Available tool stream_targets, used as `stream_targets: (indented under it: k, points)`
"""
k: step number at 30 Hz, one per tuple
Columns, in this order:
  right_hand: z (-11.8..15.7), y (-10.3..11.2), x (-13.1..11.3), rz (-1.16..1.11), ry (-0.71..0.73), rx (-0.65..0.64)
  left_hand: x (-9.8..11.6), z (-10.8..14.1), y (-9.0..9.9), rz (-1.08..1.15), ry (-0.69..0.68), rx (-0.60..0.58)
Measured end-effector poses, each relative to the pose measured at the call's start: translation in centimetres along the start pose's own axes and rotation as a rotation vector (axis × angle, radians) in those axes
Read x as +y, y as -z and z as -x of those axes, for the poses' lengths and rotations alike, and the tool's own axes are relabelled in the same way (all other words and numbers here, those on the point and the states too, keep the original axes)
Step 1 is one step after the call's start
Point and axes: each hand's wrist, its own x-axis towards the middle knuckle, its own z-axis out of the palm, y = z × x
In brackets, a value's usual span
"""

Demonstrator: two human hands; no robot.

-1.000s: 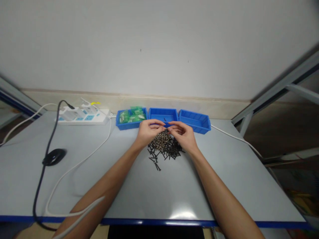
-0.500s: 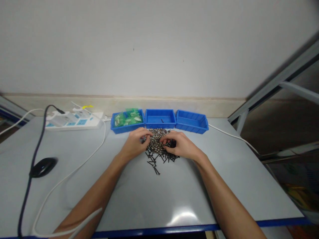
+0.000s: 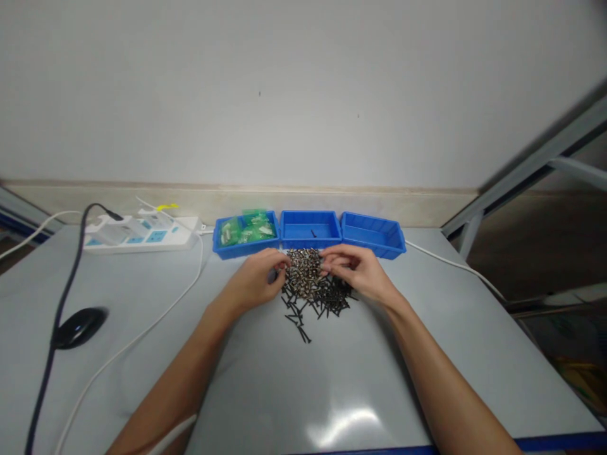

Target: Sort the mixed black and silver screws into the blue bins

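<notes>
A heap of small silvery screws [image 3: 303, 272] lies between my hands, with black screws [image 3: 334, 296] along its near right side and a few trailing toward me. My left hand [image 3: 258, 277] is at the heap's left edge, fingers curled in toward the thumb. Across from it, my right hand [image 3: 360, 268] reaches over the right edge, thumb and fingers drawn together. Whatever either hand grips is too small to make out. Just behind the heap stands the middle blue bin [image 3: 310, 243], with one small dark screw [image 3: 313, 234] inside.
The left blue bin [image 3: 246, 249] contains green plastic packets [image 3: 256, 226]. A right blue bin [image 3: 374, 248] sits beside the middle one. On the left are a white power strip [image 3: 184, 235], a black mouse-like object [image 3: 81, 327] and cables. A wall rises behind the bins.
My right hand has shifted right and back from the middle of the heap to its right edge, uncovering black screws. My left hand stays at the left edge. The view has shifted slightly.
</notes>
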Motion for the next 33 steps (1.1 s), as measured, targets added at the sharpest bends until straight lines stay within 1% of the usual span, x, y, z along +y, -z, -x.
stream_targets:
  k: [1, 2, 4, 5, 6, 7, 8, 11, 17, 22, 28, 30, 33]
  points:
    - [-0.1, 0.1, 0.1, -0.04, 0.003, 0.109, -0.2, 0.1, 0.4, -0.006, 0.013, -0.041]
    - [-0.3, 0.2, 0.1, -0.06, 0.017, 0.247, -0.4, 0.3, 0.8, -0.007, 0.023, -0.076]
    - [-0.5, 0.5, 0.3, -0.042, 0.058, 0.555, -0.9, 0.5, 1.3, -0.017, 0.057, -0.133]
    - [-0.6, 0.6, 0.4, -0.016, 0.076, 0.685, -1.1, 0.6, 1.4, -0.021, 0.07, -0.152]
    - [-0.7, 0.7, 0.5, 0.011, 0.089, 0.78, -1.4, 0.7, 1.4, -0.02, 0.08, -0.168]
    - [-0.8, 0.8, 0.5, 0.033, 0.1, 0.836, -1.6, 0.8, 1.4, -0.014, 0.086, -0.181]
    - [-0.8, 0.8, 0.5, 0.047, 0.112, 0.857, -1.8, 0.8, 1.3, -0.005, 0.091, -0.19]
    - [-0.8, 0.4, 0.4, 0.053, 0.147, 0.823, -2.2, 0.7, 1.0, 0.01, 0.113, -0.193]
    - [-0.6, -0.6, 0.2, 0.07, 0.149, 0.681, -2.2, 0.6, 1.0, 0.036, 0.163, -0.18]
    - [-0.4, -1.0, 0.2, 0.082, 0.172, 0.612, -2.0, 0.4, 0.8, 0.055, 0.155, -0.185]
    - [-0.4, -1.4, 0.2, 0.103, 0.163, 0.542, -2.3, 0.6, 0.8, 0.037, 0.139, -0.194]
    - [-0.3, -1.5, 0.0, 0.099, 0.152, 0.518, -2.4, 0.6, 0.8, 0.059, 0.165, -0.162]
    - [-0.2, -1.8, -0.3, 0.082, 0.129, 0.435, -2.1, 0.4, 0.6, 0.186, 0.238, -0.037]
